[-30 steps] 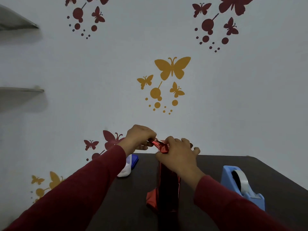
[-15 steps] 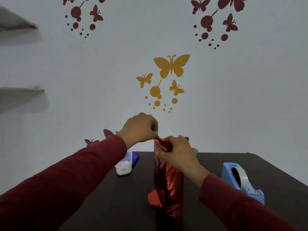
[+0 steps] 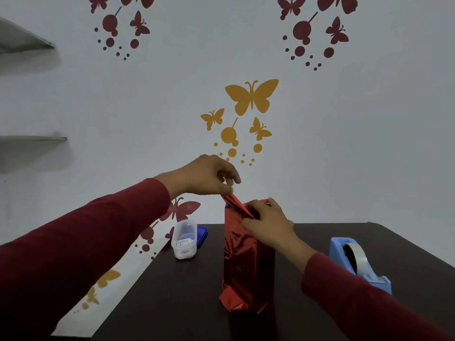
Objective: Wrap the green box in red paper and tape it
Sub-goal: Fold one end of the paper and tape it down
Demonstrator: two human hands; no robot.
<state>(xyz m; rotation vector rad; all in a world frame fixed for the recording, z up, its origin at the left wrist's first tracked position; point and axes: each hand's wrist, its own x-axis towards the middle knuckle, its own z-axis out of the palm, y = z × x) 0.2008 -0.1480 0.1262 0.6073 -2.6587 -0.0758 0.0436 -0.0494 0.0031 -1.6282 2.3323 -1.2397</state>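
While unlabelled, shiny red paper (image 3: 247, 262).

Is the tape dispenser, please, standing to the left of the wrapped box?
No, the tape dispenser stands on the table to the right of the box.

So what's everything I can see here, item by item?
Wrapped box: one, shiny red paper, upright mid-table.
Tape dispenser: one, blue, right of the box.
Plastic container: one, clear, left of the box.
Lid: one, blue, behind the container.
Table: one, dark brown.
Butterfly stickers: many, red and yellow, on the wall.
Shelves: two, grey, far left.
Left hand: pinches the top paper flap.
Right hand: holds the box top.
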